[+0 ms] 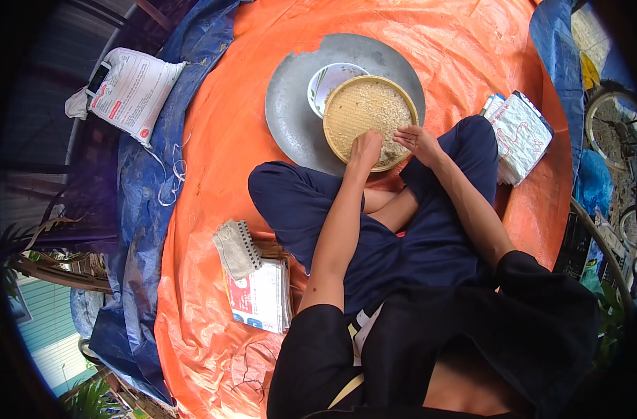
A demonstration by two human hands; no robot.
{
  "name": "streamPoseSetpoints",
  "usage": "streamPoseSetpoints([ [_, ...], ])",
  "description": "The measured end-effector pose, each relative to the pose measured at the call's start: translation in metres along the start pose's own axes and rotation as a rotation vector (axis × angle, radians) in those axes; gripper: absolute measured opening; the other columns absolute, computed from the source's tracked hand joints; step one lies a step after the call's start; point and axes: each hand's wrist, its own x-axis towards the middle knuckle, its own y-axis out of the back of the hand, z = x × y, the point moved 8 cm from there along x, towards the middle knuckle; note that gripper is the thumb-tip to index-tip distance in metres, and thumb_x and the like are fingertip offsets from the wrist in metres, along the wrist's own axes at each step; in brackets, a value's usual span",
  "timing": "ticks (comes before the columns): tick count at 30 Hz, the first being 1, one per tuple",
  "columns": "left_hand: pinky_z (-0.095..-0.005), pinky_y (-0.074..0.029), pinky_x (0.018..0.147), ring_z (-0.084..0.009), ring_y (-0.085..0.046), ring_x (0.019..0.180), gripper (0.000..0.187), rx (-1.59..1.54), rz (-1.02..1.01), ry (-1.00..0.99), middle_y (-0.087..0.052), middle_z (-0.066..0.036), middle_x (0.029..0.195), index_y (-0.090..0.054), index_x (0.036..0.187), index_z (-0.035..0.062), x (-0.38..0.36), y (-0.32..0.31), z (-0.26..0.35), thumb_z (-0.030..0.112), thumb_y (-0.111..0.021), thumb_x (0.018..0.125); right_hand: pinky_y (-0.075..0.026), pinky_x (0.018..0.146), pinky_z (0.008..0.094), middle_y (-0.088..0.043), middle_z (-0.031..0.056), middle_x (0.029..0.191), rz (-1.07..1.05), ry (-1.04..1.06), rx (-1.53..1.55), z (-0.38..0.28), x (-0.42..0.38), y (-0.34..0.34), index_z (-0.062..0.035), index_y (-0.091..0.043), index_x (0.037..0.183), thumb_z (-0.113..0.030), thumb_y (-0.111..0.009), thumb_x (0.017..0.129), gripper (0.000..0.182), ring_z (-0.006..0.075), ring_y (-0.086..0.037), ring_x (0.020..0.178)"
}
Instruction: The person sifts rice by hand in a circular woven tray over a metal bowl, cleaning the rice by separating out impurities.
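Note:
A round, shallow woven basket [331,143] holds a spread of pale grains [381,98], thicker toward its right side. It overlaps a white bowl [323,82] with a leaf pattern, and both are on a large round grey metal tray [287,105]. My left hand [366,148] is closed over the near part of the basket, knuckles up; whatever its fingers hold is hidden. At the basket's right rim, my right hand [419,142] has its fingers stretched out flat over the grains, gripping nothing that I can see.
Orange tarp [213,174] lies under my crossed legs, with blue tarp [140,202] along the left. A printed white sack [133,94] stands upper left. Stacked papers [259,297] with a spiral notebook [236,249] are at left, another stack [521,140] at right. Bicycle wheel [615,129] far right.

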Motion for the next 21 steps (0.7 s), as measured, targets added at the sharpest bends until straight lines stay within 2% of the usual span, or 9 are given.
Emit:
streamPoseSetpoints([
  [3, -0.0453, -0.05, 0.072, -0.04, -0.062, 0.081, 0.014, -0.016, 0.016, -0.007, -0.062, -0.023, 0.086, -0.065, 0.079, -0.0012, -0.0007, 0.0025, 0.0012, 0.013, -0.065, 0.08, -0.049, 0.093, 0.0347, -0.059, 0.0231, 0.105, -0.002, -0.004, 0.003, 0.0004, 0.0002, -0.0002, 0.0123, -0.05, 0.108, -0.012, -0.043, 0.093, 0.029, 0.0305, -0.061, 0.1],
  [6, -0.0455, -0.052, 0.071, -0.0405, -0.063, 0.082, 0.015, -0.014, -0.009, -0.033, -0.062, -0.025, 0.087, -0.065, 0.081, -0.0028, -0.0015, 0.0044, 0.0046, 0.005, -0.052, 0.082, -0.049, 0.093, 0.0349, -0.059, 0.0233, 0.106, -0.005, 0.001, -0.005, 0.0005, 0.0009, 0.0, 0.0125, -0.05, 0.109, -0.012, -0.043, 0.093, 0.03, 0.0306, -0.061, 0.1],
  [21, -0.0457, -0.051, 0.071, -0.04, -0.063, 0.082, 0.015, -0.01, -0.008, -0.031, -0.062, -0.025, 0.087, -0.063, 0.081, -0.0026, -0.0007, 0.003, 0.0036, 0.003, -0.049, 0.082, -0.049, 0.093, 0.0342, -0.059, 0.0232, 0.106, 0.009, 0.001, -0.013, -0.0004, -0.0006, -0.0001, 0.0129, -0.049, 0.11, -0.013, -0.042, 0.094, 0.031, 0.0304, -0.061, 0.1],
])
